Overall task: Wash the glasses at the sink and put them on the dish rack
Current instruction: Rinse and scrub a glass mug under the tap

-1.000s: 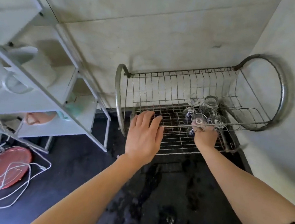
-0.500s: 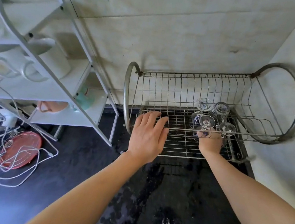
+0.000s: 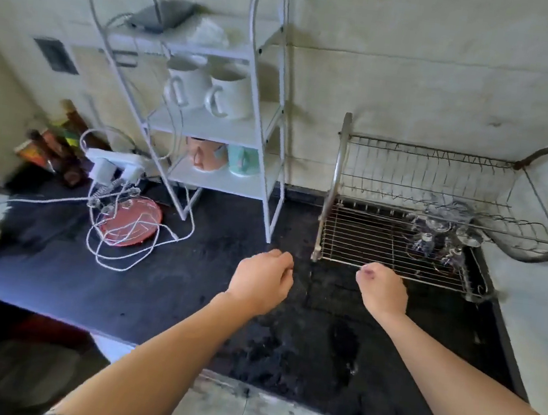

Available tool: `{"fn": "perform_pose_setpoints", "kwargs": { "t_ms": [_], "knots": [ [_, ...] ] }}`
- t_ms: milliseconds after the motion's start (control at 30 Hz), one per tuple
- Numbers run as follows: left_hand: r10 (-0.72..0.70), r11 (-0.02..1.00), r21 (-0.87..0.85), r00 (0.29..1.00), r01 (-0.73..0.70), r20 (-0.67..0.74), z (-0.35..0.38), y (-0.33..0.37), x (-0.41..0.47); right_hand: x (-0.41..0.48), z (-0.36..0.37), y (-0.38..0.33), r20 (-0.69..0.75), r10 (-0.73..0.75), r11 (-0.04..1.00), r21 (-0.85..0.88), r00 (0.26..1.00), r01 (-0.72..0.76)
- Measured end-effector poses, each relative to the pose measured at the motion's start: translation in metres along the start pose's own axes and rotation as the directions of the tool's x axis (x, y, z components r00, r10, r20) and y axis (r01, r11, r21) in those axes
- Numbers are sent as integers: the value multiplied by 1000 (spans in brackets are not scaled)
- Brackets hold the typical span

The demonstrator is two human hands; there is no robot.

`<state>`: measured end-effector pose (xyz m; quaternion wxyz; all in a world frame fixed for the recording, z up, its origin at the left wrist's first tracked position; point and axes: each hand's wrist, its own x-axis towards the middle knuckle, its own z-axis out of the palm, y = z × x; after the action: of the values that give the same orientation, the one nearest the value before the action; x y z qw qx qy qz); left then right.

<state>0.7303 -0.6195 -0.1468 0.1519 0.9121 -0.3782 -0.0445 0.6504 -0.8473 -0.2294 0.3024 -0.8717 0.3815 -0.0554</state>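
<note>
Now clear glasses [image 3: 441, 238], R end, wire rack [image 3: 359, 233]

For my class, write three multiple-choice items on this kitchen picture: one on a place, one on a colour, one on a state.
1. Where are the glasses?
A. lower tier of the dish rack, right end
B. its upper tier
C. the counter

2. What colour is the round plate under the cables?
A. blue
B. red
C. green

3. What do the left hand and right hand hold?
A. a glass each
B. a sponge
C. nothing

Answers: 1 A, they cluster on the lower grid; 2 B, red shows between the white cables; 3 C, both hang loosely curled and empty.
</note>
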Motion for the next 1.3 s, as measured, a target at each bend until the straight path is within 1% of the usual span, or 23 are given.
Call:
{"fn": "perform_pose_setpoints", "kwargs": {
  "t_ms": [67, 133, 233, 333, 400, 533, 600, 700, 900, 1033, 1133, 1300],
  "knots": [
    [-116, 993, 42, 992, 113, 55, -3, -40, -52, -38, 28, -35, 70, -102, 995, -5, 992, 102],
    [-240, 969, 76, 968, 234, 71, -5, -79, -106, -77, 59, -72, 160, -196, 980, -4, 968, 199],
    [-409, 911, 95, 910, 402, 65, -14, -133, -186, -132, 105, -131, 292, -343, 934, 7, 893, 357],
    [-567, 822, 82, 823, 563, 31, -25, -179, -257, -184, 146, -185, 411, -475, 865, 54, 778, 500],
    [-642, 764, 81, 766, 640, 5, -30, -204, -299, -214, 170, -218, 472, -540, 810, 66, 697, 582],
    [-764, 640, 61, 642, 766, -55, -40, -245, -373, -265, 218, -278, 594, -618, 678, 71, 515, 731],
    [-812, 579, 44, 580, 814, -66, -43, -264, -405, -287, 241, -305, 629, -635, 620, 69, 449, 781],
    [-869, 490, 7, 489, 872, -75, -50, -295, -440, -312, 277, -346, 669, -661, 550, 123, 340, 826],
    [-948, 311, -55, 306, 949, -83, -79, -370, -489, -352, 361, -434, 729, -665, 460, 226, 164, 859],
    [-975, 209, -117, 197, 971, -101, -104, -411, -509, -375, 403, -497, 758, -651, 364, 266, 39, 892],
    [-985, 132, -147, 114, 980, -128, -117, -436, -523, -394, 431, -541, 767, -641, 304, 281, -22, 910],
    [-995, 14, -229, -10, 973, -103, -127, -484, -555, -429, 481, -598, 786, -613, 274, 303, -77, 913]
  ]
}}
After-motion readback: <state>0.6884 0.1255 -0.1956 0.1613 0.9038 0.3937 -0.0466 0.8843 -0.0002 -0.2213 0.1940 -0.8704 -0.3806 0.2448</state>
